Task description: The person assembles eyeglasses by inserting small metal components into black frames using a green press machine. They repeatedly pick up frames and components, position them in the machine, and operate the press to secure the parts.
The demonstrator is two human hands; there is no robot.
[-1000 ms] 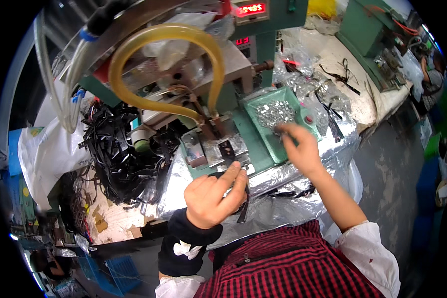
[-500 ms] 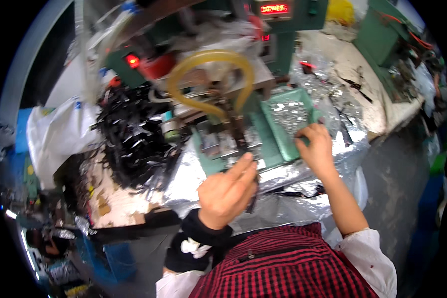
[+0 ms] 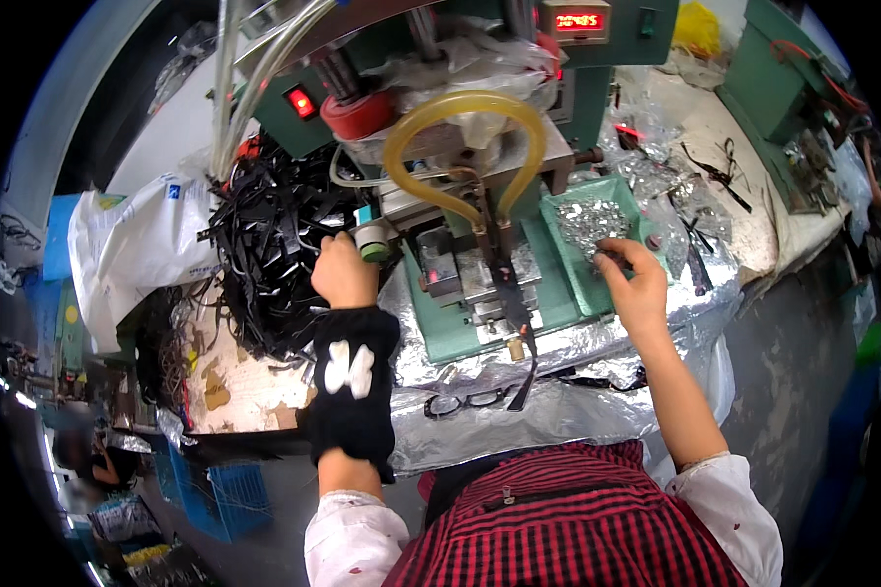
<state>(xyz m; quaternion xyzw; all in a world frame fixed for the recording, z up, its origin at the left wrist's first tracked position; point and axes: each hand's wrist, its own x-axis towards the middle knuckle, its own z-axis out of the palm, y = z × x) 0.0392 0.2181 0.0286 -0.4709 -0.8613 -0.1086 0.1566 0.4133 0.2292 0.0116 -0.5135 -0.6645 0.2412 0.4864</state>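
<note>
1. Reaching with the left hand (image 3: pixel 343 272) into the heap of black straps (image 3: pixel 264 245), fingers curled and buried among the strands; cannot tell whether that grip has closed on any one strap.
2. Wearing a black wrist sleeve (image 3: pixel 352 386) with a white mark, just below that hand.
3. Resting the right hand (image 3: pixel 636 284) at the near edge of the green tray (image 3: pixel 568 279), fingertips pinched together on the small silvery pieces (image 3: pixel 592 220) that fill it; grip nearly closed, but what lies between the fingertips too small to make out.
4. Standing between the two hands: the green press machine (image 3: pixel 480 303), with a yellow hose loop (image 3: pixel 460 137) arching above its metal fixture (image 3: pixel 480 279).
5. Hanging from the fixture toward the body: one black strap end (image 3: pixel 524 372), apart from both grips.
6. Lying below the right hand on the foil-covered table (image 3: pixel 480 421): a pair of dark glasses (image 3: pixel 465 399).
7. Sitting left of the left hand, beyond the strap heap: a white plastic bag (image 3: pixel 132 254).
8. Glowing above the left hand: a red lamp (image 3: pixel 301 101) on the machine; farther right, a red digit display (image 3: pixel 578 20).
</note>
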